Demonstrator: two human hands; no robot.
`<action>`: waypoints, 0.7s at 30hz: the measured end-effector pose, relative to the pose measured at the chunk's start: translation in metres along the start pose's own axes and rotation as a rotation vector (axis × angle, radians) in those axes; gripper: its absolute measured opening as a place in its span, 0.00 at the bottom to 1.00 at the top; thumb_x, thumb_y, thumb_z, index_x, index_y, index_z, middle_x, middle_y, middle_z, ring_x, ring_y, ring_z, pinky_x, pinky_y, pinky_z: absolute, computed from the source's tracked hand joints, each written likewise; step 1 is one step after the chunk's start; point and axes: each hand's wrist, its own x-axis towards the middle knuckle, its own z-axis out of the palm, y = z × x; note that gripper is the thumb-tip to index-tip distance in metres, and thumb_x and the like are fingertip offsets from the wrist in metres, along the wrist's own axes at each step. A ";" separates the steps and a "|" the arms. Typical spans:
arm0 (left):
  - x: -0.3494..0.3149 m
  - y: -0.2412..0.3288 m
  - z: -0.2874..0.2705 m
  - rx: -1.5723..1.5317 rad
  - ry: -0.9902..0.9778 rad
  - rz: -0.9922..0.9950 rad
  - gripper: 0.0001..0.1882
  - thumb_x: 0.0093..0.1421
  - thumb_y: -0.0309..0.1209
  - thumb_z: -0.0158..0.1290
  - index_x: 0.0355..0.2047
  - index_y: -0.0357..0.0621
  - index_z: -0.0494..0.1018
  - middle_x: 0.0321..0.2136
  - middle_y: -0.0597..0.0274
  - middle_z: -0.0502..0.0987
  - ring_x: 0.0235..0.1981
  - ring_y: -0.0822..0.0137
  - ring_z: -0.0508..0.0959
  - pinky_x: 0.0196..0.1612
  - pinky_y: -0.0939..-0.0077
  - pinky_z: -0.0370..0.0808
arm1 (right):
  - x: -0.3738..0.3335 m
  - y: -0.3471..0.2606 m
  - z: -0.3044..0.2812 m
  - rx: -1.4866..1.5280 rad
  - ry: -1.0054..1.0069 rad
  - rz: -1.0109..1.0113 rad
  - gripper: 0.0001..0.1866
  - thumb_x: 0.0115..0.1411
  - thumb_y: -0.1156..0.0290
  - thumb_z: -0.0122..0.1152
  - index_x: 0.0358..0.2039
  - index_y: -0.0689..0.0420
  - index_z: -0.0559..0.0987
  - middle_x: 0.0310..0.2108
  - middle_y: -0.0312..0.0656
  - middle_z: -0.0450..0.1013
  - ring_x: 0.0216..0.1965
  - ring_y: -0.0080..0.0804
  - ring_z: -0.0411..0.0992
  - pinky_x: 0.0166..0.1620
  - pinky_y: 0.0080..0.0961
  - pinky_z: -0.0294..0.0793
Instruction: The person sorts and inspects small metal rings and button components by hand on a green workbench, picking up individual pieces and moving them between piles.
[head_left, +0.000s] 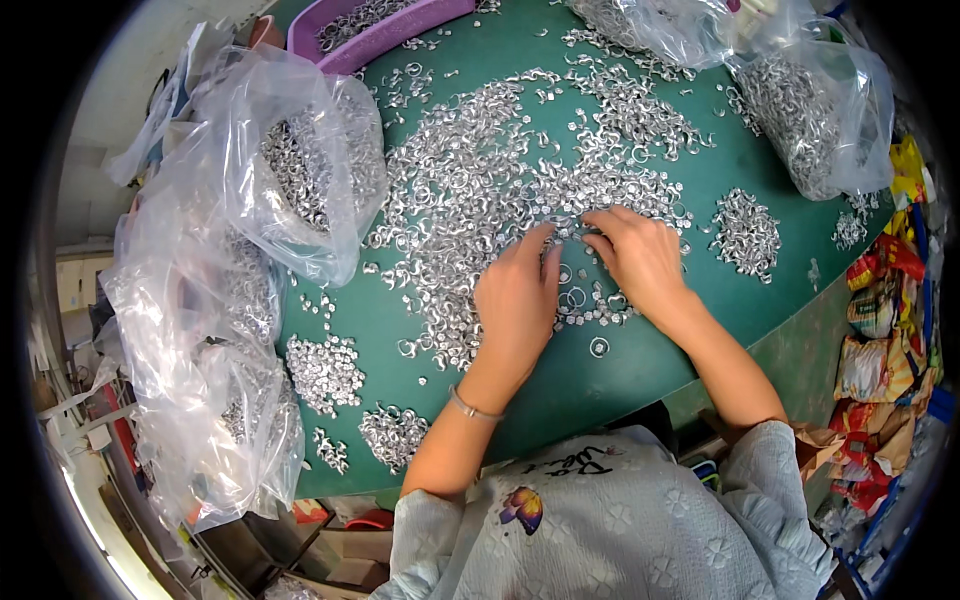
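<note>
Head view: a smooth green tabletop (605, 385) leaves room between its curved near edge and a loose spread of small silvery metal pieces (450, 200). At that spread, the left hand (517, 295) and right hand (643, 258) hold fingers narrowly parted; any grip is unclear.

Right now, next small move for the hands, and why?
Probably a right hand pinch at the pile: its thumb and fingertips are right at the pieces, the left hand is close beside, and a small heap lies apart to the right.
</note>
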 end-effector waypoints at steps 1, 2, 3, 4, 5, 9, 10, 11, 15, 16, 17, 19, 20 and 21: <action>0.005 -0.002 0.005 0.049 0.031 0.036 0.09 0.53 0.28 0.56 0.36 0.43 0.76 0.11 0.58 0.68 0.13 0.62 0.69 0.18 0.70 0.64 | 0.002 -0.001 0.002 -0.075 -0.027 -0.018 0.07 0.49 0.71 0.62 0.30 0.56 0.78 0.25 0.41 0.71 0.23 0.39 0.72 0.25 0.34 0.70; 0.010 -0.005 0.010 0.056 0.026 0.062 0.11 0.53 0.30 0.56 0.38 0.44 0.76 0.12 0.56 0.70 0.15 0.55 0.70 0.21 0.64 0.66 | 0.000 0.000 0.006 -0.126 -0.036 -0.034 0.05 0.49 0.72 0.61 0.28 0.56 0.78 0.26 0.40 0.71 0.23 0.39 0.72 0.25 0.33 0.71; 0.012 -0.010 0.013 0.076 0.027 0.100 0.11 0.53 0.30 0.55 0.38 0.44 0.75 0.13 0.55 0.71 0.15 0.55 0.71 0.21 0.64 0.67 | -0.001 0.000 0.006 -0.053 0.008 -0.042 0.05 0.49 0.72 0.62 0.28 0.56 0.78 0.26 0.41 0.71 0.23 0.40 0.72 0.25 0.33 0.71; 0.013 -0.014 0.016 0.097 0.029 0.139 0.11 0.54 0.30 0.55 0.39 0.44 0.75 0.14 0.55 0.71 0.15 0.55 0.71 0.21 0.64 0.67 | -0.002 0.001 0.006 0.020 0.052 -0.050 0.06 0.49 0.72 0.62 0.29 0.56 0.78 0.25 0.41 0.71 0.23 0.40 0.72 0.25 0.33 0.71; 0.014 -0.015 0.016 0.118 0.031 0.179 0.12 0.54 0.30 0.55 0.39 0.44 0.75 0.16 0.55 0.72 0.16 0.55 0.71 0.21 0.64 0.67 | -0.003 0.001 0.004 0.094 0.096 -0.059 0.06 0.48 0.72 0.62 0.29 0.56 0.78 0.25 0.42 0.72 0.23 0.41 0.72 0.25 0.34 0.71; 0.007 -0.006 0.000 -0.065 -0.104 -0.025 0.10 0.59 0.33 0.51 0.38 0.42 0.75 0.18 0.59 0.72 0.14 0.63 0.69 0.19 0.73 0.67 | -0.013 0.007 -0.027 1.060 -0.103 0.542 0.05 0.54 0.74 0.59 0.32 0.59 0.77 0.17 0.31 0.67 0.17 0.18 0.63 0.21 0.20 0.62; 0.004 -0.007 -0.002 -0.409 -0.266 -0.236 0.11 0.60 0.35 0.49 0.37 0.42 0.74 0.19 0.60 0.72 0.14 0.64 0.69 0.19 0.73 0.66 | -0.014 0.006 -0.036 1.270 -0.216 0.674 0.04 0.55 0.76 0.58 0.32 0.59 0.78 0.17 0.26 0.63 0.19 0.11 0.57 0.22 0.15 0.57; 0.000 -0.007 -0.003 -0.753 -0.427 -0.449 0.11 0.62 0.36 0.47 0.36 0.41 0.73 0.20 0.61 0.72 0.14 0.66 0.69 0.18 0.73 0.66 | -0.020 0.002 -0.033 1.139 -0.210 0.543 0.05 0.54 0.76 0.59 0.32 0.59 0.78 0.16 0.27 0.63 0.19 0.12 0.56 0.22 0.15 0.56; -0.006 0.007 0.001 -1.477 -0.587 -0.930 0.16 0.66 0.39 0.41 0.36 0.38 0.71 0.19 0.66 0.68 0.15 0.75 0.63 0.18 0.82 0.62 | -0.026 -0.014 -0.027 0.747 -0.156 0.186 0.06 0.51 0.77 0.61 0.32 0.59 0.79 0.14 0.30 0.61 0.16 0.14 0.55 0.20 0.17 0.55; -0.006 0.006 0.002 -1.423 -0.552 -1.025 0.15 0.66 0.37 0.41 0.37 0.37 0.71 0.18 0.66 0.68 0.16 0.75 0.65 0.20 0.83 0.62 | -0.025 -0.008 -0.027 0.774 -0.125 0.225 0.06 0.51 0.77 0.61 0.32 0.59 0.79 0.13 0.31 0.61 0.15 0.16 0.55 0.20 0.18 0.55; -0.008 0.002 0.001 -1.363 -0.551 -0.904 0.14 0.66 0.36 0.41 0.37 0.37 0.71 0.18 0.67 0.69 0.16 0.75 0.65 0.20 0.83 0.62 | -0.022 -0.004 -0.026 0.800 -0.096 0.263 0.06 0.51 0.77 0.62 0.31 0.60 0.79 0.13 0.32 0.60 0.15 0.18 0.55 0.20 0.19 0.55; -0.011 -0.007 -0.002 -1.240 -0.560 -0.665 0.13 0.66 0.35 0.42 0.36 0.38 0.71 0.18 0.68 0.69 0.16 0.76 0.65 0.20 0.83 0.62 | -0.004 0.002 -0.038 0.357 0.014 0.250 0.07 0.50 0.76 0.62 0.32 0.59 0.79 0.15 0.36 0.63 0.17 0.21 0.62 0.21 0.21 0.61; -0.009 -0.011 0.002 -0.957 -0.408 -0.458 0.09 0.63 0.31 0.46 0.36 0.38 0.72 0.18 0.65 0.71 0.14 0.69 0.67 0.19 0.76 0.65 | 0.002 0.007 -0.030 0.270 0.061 0.145 0.07 0.50 0.75 0.63 0.32 0.58 0.79 0.17 0.38 0.66 0.17 0.26 0.65 0.21 0.25 0.63; -0.003 -0.007 0.001 -0.708 -0.298 -0.340 0.09 0.61 0.30 0.48 0.36 0.38 0.72 0.18 0.64 0.71 0.14 0.71 0.66 0.18 0.77 0.63 | 0.006 0.010 -0.023 0.177 0.109 0.047 0.08 0.49 0.74 0.63 0.32 0.57 0.79 0.19 0.39 0.68 0.18 0.31 0.68 0.22 0.28 0.65</action>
